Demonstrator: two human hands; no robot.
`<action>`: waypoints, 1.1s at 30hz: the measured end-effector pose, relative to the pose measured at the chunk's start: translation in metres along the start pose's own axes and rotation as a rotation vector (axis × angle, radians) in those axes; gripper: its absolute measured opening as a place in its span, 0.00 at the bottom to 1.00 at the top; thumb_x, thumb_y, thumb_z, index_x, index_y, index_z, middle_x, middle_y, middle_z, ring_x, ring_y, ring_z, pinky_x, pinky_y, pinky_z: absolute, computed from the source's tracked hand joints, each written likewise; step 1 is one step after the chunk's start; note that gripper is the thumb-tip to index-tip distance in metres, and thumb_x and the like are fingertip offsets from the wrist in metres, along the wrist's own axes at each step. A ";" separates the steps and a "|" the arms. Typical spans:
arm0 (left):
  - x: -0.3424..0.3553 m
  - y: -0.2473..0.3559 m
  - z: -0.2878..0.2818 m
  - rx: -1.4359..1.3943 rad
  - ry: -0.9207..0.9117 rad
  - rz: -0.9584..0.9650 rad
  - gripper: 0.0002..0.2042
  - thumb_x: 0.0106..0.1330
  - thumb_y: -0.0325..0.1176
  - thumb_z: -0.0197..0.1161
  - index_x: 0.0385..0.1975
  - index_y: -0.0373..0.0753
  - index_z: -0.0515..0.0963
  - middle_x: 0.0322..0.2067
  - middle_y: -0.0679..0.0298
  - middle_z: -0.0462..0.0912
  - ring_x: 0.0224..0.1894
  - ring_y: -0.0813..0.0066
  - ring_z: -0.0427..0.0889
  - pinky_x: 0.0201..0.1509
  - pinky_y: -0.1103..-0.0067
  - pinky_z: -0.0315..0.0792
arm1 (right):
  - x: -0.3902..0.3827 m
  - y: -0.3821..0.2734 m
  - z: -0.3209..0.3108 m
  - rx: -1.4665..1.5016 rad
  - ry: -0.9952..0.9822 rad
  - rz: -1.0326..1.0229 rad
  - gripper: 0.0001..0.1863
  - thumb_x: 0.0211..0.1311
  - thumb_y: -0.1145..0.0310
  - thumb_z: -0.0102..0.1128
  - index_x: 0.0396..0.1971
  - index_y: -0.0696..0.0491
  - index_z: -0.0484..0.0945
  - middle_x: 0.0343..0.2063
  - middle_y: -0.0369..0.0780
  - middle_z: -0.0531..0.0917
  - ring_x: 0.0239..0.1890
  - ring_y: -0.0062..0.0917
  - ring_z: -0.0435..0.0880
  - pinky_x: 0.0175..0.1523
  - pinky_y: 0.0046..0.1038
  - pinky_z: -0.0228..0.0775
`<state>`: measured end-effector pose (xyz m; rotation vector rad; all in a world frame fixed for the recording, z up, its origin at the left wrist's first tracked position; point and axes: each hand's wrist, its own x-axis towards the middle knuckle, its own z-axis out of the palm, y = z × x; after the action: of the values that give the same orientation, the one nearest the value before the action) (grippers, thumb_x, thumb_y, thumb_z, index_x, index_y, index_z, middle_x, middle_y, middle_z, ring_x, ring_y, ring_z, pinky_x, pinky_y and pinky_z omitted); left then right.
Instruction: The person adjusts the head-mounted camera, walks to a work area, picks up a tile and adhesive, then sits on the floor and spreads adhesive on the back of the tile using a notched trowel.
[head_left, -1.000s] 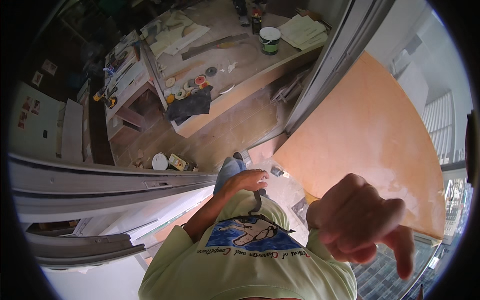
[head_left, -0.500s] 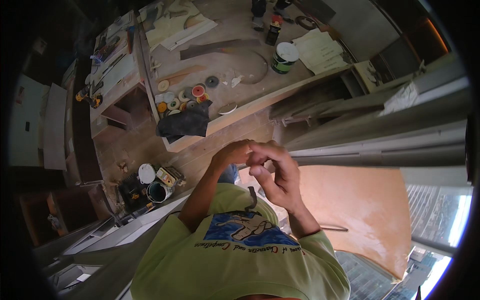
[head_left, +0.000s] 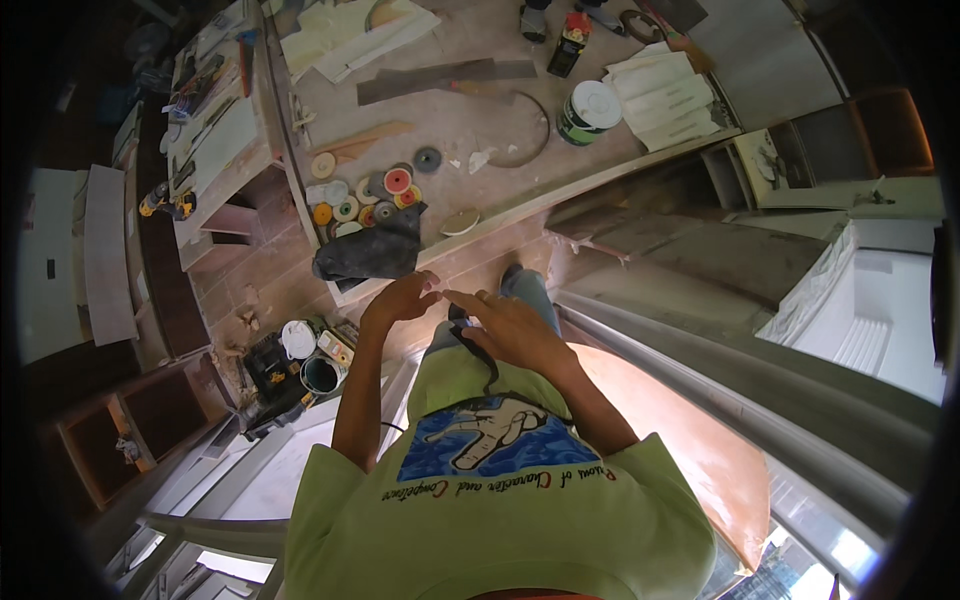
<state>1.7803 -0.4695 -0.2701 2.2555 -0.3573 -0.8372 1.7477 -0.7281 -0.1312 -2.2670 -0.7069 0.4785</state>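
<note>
Left hand (head_left: 400,302) curled, right hand (head_left: 512,328) half-extended, fingertips nearly meeting; can't tell whether either pinches anything. Dark cloth (head_left: 375,247) at left hand's eleven o'clock, on platform (head_left: 450,125) edge; likely light, limp; grip a bunched fold.

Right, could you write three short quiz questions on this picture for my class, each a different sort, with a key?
1. Which lies closest to the round discs: (a) yellow drill, (b) black cloth, (c) paper sheets?
2. True or false: in the picture, the lidded bucket stands to the right of the discs.
3. In the picture, which of the wearer's hands is nearer the black cloth?

Key: 1. b; 2. true; 3. the left hand.
</note>
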 end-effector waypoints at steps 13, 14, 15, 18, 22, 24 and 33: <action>0.075 0.014 -0.069 -0.259 0.180 -0.243 0.19 0.73 0.41 0.61 0.57 0.37 0.75 0.46 0.54 0.86 0.49 0.62 0.84 0.54 0.70 0.76 | 0.119 0.224 -0.200 -0.035 -0.003 0.234 0.27 0.67 0.58 0.61 0.63 0.51 0.73 0.49 0.49 0.84 0.53 0.45 0.82 0.58 0.43 0.72; 0.067 0.012 -0.075 -0.185 0.211 -0.291 0.19 0.73 0.41 0.61 0.57 0.37 0.75 0.46 0.54 0.86 0.49 0.62 0.84 0.54 0.70 0.77 | 0.123 0.239 -0.220 -0.043 0.031 0.305 0.27 0.67 0.58 0.61 0.63 0.51 0.73 0.48 0.49 0.85 0.53 0.45 0.82 0.58 0.43 0.73; 0.061 0.008 -0.081 -0.156 0.256 -0.318 0.18 0.73 0.41 0.61 0.56 0.37 0.75 0.46 0.54 0.86 0.49 0.62 0.85 0.53 0.70 0.77 | 0.124 0.251 -0.236 -0.043 0.060 0.316 0.27 0.67 0.58 0.62 0.63 0.51 0.73 0.48 0.49 0.85 0.52 0.45 0.82 0.58 0.43 0.73; 0.041 -0.010 -0.093 -0.044 0.401 -0.385 0.17 0.73 0.40 0.61 0.55 0.36 0.75 0.45 0.53 0.86 0.48 0.60 0.86 0.52 0.69 0.77 | 0.133 0.290 -0.271 -0.069 0.175 0.338 0.26 0.66 0.60 0.62 0.63 0.50 0.73 0.46 0.49 0.85 0.48 0.43 0.84 0.55 0.41 0.74; 0.019 -0.050 -0.095 -0.001 0.286 -0.604 0.17 0.72 0.41 0.62 0.53 0.37 0.78 0.45 0.52 0.86 0.46 0.60 0.86 0.52 0.67 0.78 | 0.157 0.321 -0.240 -0.144 0.256 0.190 0.27 0.66 0.62 0.64 0.63 0.50 0.73 0.39 0.46 0.86 0.43 0.42 0.85 0.51 0.40 0.76; 0.022 -0.077 -0.093 -0.069 0.245 -0.623 0.18 0.71 0.44 0.62 0.51 0.36 0.79 0.46 0.51 0.86 0.49 0.57 0.85 0.53 0.65 0.77 | 0.183 0.322 -0.202 -0.100 0.055 0.209 0.28 0.66 0.59 0.63 0.64 0.49 0.72 0.43 0.46 0.86 0.45 0.43 0.84 0.52 0.41 0.75; 0.166 -0.180 -0.112 -0.050 -0.335 -0.398 0.16 0.69 0.36 0.59 0.53 0.37 0.80 0.47 0.53 0.87 0.48 0.61 0.84 0.54 0.69 0.76 | 0.333 0.307 -0.151 0.134 -0.555 -0.106 0.32 0.64 0.56 0.63 0.68 0.47 0.69 0.46 0.50 0.86 0.47 0.46 0.85 0.52 0.41 0.75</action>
<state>1.9819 -0.3590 -0.4103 2.1689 -0.0309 -1.4217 2.1929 -0.7879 -0.2920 -1.9644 -1.0242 1.0888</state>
